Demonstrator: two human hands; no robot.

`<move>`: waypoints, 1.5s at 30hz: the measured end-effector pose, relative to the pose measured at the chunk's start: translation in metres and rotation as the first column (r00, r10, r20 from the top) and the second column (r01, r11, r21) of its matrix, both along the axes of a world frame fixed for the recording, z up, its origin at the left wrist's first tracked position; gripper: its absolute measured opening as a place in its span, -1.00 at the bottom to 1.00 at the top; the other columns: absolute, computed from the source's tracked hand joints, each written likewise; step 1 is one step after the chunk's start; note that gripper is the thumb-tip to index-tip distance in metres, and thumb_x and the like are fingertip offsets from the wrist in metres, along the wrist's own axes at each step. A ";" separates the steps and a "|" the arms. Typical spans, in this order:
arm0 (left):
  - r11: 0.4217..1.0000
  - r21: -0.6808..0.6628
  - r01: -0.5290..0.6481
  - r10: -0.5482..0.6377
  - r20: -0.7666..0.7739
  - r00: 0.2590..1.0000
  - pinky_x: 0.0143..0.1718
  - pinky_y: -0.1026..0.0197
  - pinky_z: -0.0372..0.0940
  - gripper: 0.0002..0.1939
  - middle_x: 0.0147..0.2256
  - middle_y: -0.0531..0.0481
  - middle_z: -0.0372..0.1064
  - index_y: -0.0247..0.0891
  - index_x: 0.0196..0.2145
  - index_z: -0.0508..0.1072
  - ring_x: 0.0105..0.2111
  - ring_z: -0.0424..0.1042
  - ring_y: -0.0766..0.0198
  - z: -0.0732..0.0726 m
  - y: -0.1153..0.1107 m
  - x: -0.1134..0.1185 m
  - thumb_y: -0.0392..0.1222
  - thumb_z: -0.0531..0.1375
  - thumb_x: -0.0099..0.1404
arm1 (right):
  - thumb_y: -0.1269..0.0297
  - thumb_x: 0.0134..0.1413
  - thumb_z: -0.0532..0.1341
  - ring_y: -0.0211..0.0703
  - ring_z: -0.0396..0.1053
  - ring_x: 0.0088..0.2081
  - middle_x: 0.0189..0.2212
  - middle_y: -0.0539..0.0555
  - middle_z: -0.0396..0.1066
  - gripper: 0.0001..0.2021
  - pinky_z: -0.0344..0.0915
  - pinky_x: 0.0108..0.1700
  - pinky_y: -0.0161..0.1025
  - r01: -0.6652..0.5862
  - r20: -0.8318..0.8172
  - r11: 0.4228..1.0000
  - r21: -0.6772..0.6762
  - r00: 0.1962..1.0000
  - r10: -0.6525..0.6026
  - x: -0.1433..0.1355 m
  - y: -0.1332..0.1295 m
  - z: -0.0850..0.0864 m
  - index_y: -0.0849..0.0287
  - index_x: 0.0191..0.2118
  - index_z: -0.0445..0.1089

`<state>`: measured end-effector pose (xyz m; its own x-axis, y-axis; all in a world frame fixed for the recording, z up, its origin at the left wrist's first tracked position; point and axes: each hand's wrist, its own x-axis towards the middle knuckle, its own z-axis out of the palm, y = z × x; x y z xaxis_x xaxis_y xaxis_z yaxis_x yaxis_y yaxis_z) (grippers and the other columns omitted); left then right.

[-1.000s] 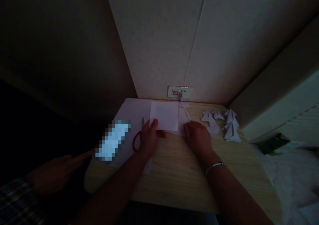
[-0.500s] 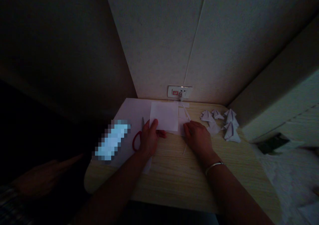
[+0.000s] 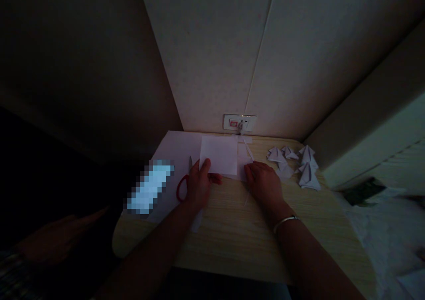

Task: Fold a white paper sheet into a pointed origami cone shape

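My left hand (image 3: 199, 182) pinches the lower left corner of a square white sheet of paper (image 3: 219, 154), thumb on top. Beneath that hand lie red-handled scissors (image 3: 181, 188), partly covered, with one blade tip showing above the fingers. My right hand (image 3: 264, 180) rests on the table just right of the sheet, its fingers curled in. Whether those fingers hold anything is hidden. Thin white paper strips (image 3: 248, 149) run out near its fingertips, and more white paper lies under the square.
Several folded paper figures (image 3: 308, 171) stand at the right of the wooden table (image 3: 232, 238). A blurred bright phone-like object (image 3: 151, 189) lies on large white paper (image 3: 172, 147) at left. Another person's hand (image 3: 63, 236) is at far left. A wall socket (image 3: 239, 123) sits behind.
The other person's hand at the left has shifted very slightly to the left. My hands and the paper look the same.
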<state>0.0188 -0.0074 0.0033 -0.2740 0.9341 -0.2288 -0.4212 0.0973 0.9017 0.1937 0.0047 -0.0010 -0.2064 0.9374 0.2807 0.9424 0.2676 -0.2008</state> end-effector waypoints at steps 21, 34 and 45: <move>1.000 0.013 -0.013 0.013 0.009 1.000 -0.66 0.32 0.21 -0.74 -0.50 0.06 0.37 -0.24 -0.31 0.32 -0.70 0.31 0.39 0.000 0.000 0.001 -0.06 0.23 0.10 | 0.27 0.25 -0.01 -0.11 0.39 -0.31 -0.39 0.12 0.47 -0.70 0.16 -0.24 -0.25 0.012 -0.032 0.999 0.034 0.999 -0.011 0.001 -0.002 0.002 0.18 -0.40 0.41; 1.000 0.025 0.001 -0.001 0.007 1.000 -0.66 0.32 0.20 -0.74 -0.45 0.04 0.39 -0.24 -0.31 0.31 -0.68 0.32 0.40 0.000 0.000 0.000 -0.05 0.23 0.11 | 0.26 0.25 -0.02 -0.12 0.40 -0.32 -0.38 0.11 0.48 -0.68 0.16 -0.25 -0.26 0.011 -0.029 1.000 0.005 1.000 -0.011 0.000 -0.003 0.004 0.18 -0.39 0.43; 1.000 0.021 0.008 -0.008 0.000 1.000 -0.65 0.31 0.20 -0.74 -0.49 0.05 0.37 -0.23 -0.32 0.31 -0.68 0.31 0.39 0.001 -0.001 0.001 -0.04 0.23 0.12 | 0.25 0.25 -0.02 -0.10 0.40 -0.31 -0.36 0.14 0.50 -0.67 0.19 -0.24 -0.25 0.012 -0.060 1.000 -0.005 0.998 -0.013 0.001 -0.002 0.004 0.18 -0.37 0.45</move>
<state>0.0198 -0.0080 0.0047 -0.2664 0.9408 -0.2095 -0.4207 0.0820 0.9035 0.1942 0.0023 0.0027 -0.1776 0.9411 0.2878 0.9319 0.2548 -0.2581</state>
